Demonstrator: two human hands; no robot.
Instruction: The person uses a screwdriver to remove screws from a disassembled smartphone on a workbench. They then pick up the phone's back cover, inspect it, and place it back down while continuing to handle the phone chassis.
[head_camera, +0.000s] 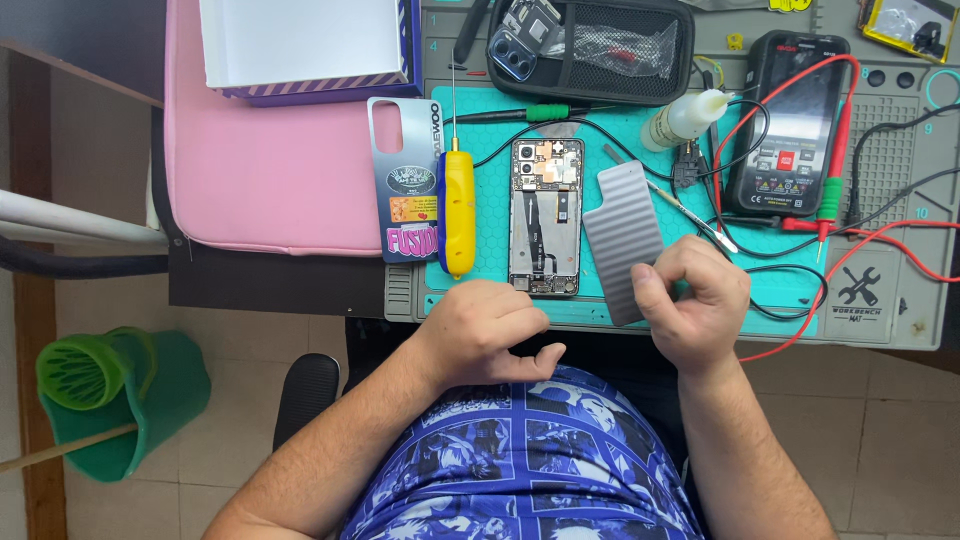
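Note:
My right hand (695, 305) pinches the lower edge of a ribbed grey metal plate (622, 225) and holds it upright over the teal work mat (490, 150). My left hand (485, 330) rests loosely curled at the mat's front edge and holds nothing; its knuckles sit just below an opened phone (545, 215) with its back off and its boards showing. A yellow-handled tool (458, 210) with a thin metal tip lies left of the phone. A phone back cover (405, 180) with stickers lies further left.
A black multimeter (795, 120) with red and black leads stands at the right. A small glue bottle (685, 118), tweezers (670, 195), a black mesh pouch (590, 45), a pink case (270, 170) with a white box (305, 45), and a green bin (110, 400) on the floor.

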